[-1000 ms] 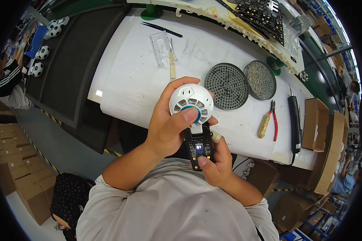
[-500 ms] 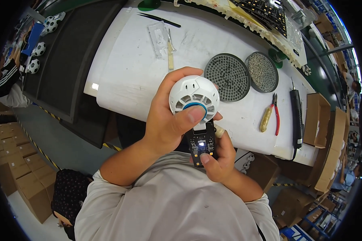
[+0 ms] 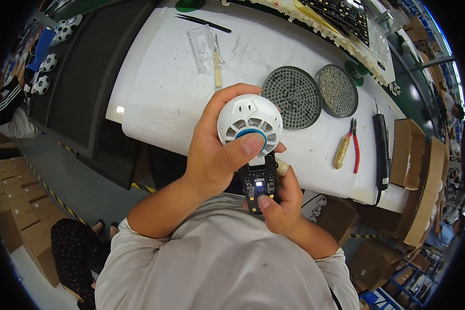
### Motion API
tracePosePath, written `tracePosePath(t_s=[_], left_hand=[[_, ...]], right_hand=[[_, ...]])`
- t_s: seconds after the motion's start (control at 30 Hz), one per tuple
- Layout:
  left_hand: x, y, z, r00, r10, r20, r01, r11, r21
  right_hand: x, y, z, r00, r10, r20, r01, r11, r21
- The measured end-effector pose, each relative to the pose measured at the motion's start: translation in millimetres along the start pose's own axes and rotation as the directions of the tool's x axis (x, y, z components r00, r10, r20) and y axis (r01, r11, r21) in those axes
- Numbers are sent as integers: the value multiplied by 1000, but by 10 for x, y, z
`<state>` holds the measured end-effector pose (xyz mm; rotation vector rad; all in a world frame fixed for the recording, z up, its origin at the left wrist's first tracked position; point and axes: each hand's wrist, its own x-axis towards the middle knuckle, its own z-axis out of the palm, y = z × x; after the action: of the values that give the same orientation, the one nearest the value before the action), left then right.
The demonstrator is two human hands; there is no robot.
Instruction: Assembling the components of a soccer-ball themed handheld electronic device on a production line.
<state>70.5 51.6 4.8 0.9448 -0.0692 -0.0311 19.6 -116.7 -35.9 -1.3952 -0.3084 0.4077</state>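
Note:
In my left hand [image 3: 210, 157] is a white round, ball-like plastic housing [image 3: 247, 112] with vent slots and a blue ring. My thumb presses on the ring, and the fingers wrap behind the ball. Just below it, my right hand [image 3: 285, 209] grips a black circuit board [image 3: 253, 192], thumb on its lower end. A small white light shines on the board. The board's upper end meets a white part under the ball; whether they are joined I cannot tell. A pale finger cot [image 3: 281, 166] covers one right fingertip.
On the white table [image 3: 160, 98] are two round trays, one of dark parts [image 3: 292, 98], one of screws [image 3: 337, 92]. Red-handled cutters [image 3: 355, 147], an electric screwdriver [image 3: 381, 155], tweezers [image 3: 204, 22] and a thin tool [image 3: 218, 72] lie around. A dark conveyor belt [image 3: 82, 77] runs at left.
Both hands keep their hold on the housing and the board, almost unmoved. The person at lower left has shifted, and feet now show there.

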Motion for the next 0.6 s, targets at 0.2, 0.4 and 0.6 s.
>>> tracePosePath(t_s=[0.2, 0.4, 0.6], left_hand=[[7, -11, -25, 1000, -17, 3, 17, 999, -32], [-12, 3, -28, 1000, -13, -2, 13, 999, -34], [-57, -24, -16, 997, -78, 21, 79, 997, -28]], right_hand=[[2, 47, 7, 998, -39, 52, 38, 999, 24], [6, -10, 8, 996, -7, 88, 5, 1000, 26], [88, -237, 37, 975, 165, 151, -198, 952, 234]])
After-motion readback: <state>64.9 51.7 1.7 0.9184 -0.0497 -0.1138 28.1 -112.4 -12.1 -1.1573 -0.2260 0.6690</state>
